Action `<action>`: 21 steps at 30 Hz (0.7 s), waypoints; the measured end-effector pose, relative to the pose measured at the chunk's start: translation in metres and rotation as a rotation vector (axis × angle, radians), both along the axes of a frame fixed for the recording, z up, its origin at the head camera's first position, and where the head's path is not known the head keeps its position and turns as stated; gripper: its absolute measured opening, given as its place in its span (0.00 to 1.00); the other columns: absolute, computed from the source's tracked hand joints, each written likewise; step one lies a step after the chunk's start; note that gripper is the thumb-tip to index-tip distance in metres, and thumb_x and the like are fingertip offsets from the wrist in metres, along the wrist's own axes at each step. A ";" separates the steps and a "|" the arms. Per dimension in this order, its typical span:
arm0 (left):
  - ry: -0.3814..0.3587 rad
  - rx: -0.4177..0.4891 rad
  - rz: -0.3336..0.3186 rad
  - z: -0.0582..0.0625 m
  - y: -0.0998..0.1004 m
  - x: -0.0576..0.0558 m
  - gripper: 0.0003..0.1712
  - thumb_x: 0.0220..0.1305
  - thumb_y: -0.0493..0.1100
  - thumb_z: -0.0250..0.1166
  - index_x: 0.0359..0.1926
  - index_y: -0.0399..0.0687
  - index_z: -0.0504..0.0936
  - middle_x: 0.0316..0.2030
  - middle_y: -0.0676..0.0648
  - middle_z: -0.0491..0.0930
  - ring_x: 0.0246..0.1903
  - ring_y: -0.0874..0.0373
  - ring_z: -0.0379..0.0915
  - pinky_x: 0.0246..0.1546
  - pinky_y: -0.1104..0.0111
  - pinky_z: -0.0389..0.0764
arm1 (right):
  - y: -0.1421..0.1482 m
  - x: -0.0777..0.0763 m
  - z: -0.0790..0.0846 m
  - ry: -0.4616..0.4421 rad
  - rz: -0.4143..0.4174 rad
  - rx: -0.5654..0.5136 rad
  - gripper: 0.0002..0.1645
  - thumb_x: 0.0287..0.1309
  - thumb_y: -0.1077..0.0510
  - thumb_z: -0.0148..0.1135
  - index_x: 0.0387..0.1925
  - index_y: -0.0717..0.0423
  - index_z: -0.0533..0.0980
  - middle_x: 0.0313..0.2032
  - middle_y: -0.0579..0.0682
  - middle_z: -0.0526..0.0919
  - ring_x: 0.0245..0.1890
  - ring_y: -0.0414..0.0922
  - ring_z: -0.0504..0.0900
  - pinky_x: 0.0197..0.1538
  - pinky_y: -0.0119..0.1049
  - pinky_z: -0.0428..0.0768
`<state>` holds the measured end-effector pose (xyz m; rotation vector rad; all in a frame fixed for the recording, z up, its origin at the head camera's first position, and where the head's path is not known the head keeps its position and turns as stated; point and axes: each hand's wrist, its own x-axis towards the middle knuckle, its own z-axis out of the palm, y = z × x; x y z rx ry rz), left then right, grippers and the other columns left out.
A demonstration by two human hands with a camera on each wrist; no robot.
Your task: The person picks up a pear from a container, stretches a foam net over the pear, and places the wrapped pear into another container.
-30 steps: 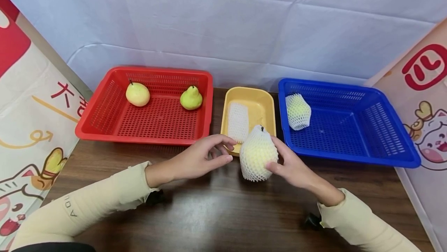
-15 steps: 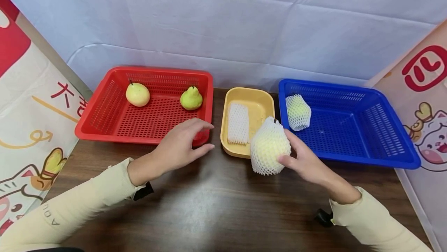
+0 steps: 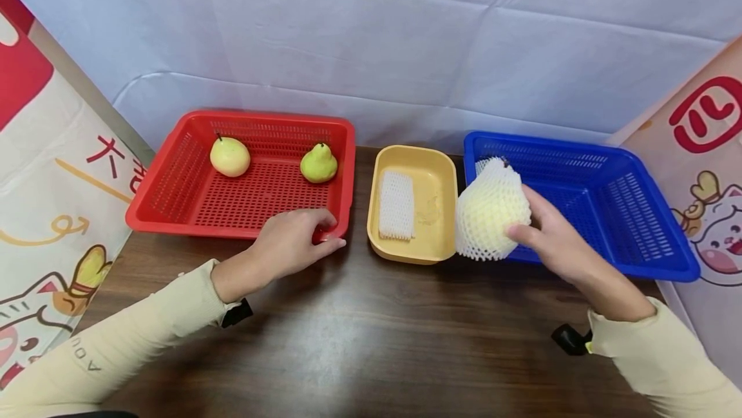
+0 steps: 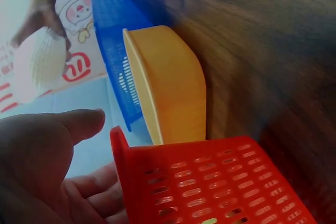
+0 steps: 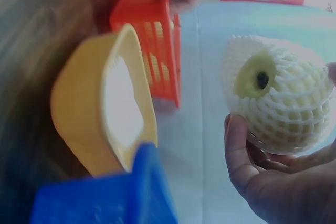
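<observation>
My right hand (image 3: pixel 556 237) holds a pale yellow pear (image 3: pixel 493 212) in a white foam net, fingers and thumb around its side. It is raised over the near left part of the blue basket (image 3: pixel 614 266). In the right wrist view the pear's dark end (image 5: pixel 262 80) shows through the net's opening. My left hand (image 3: pixel 292 241) is at the near right corner of the red basket (image 3: pixel 197 229), fingers loosely bent over the rim and the thumb standing apart. Inside that basket lie a yellow pear (image 3: pixel 230 156) and a green pear (image 3: pixel 319 163), both without nets.
A yellow tray (image 3: pixel 435 237) stands between the two baskets, with an empty white foam net (image 3: pixel 397 205) flat in it. Behind the held pear, a bit of another foam net (image 3: pixel 480 165) shows in the blue basket. A white cloth (image 3: pixel 371 38) hangs behind.
My right hand has carried the netted pear rightward from in front of the yellow tray to over the blue basket. My left hand has drawn back leftward to the red basket's corner.
</observation>
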<state>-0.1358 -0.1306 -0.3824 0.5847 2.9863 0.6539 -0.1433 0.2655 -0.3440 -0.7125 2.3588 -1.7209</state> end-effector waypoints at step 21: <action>0.015 -0.073 0.010 -0.004 0.002 0.001 0.19 0.65 0.56 0.71 0.47 0.48 0.86 0.38 0.49 0.87 0.36 0.54 0.83 0.29 0.57 0.81 | 0.070 -0.050 0.042 -0.075 -0.211 0.526 0.35 0.77 0.56 0.51 0.74 0.68 0.53 0.52 0.42 0.70 0.46 0.26 0.68 0.43 0.20 0.66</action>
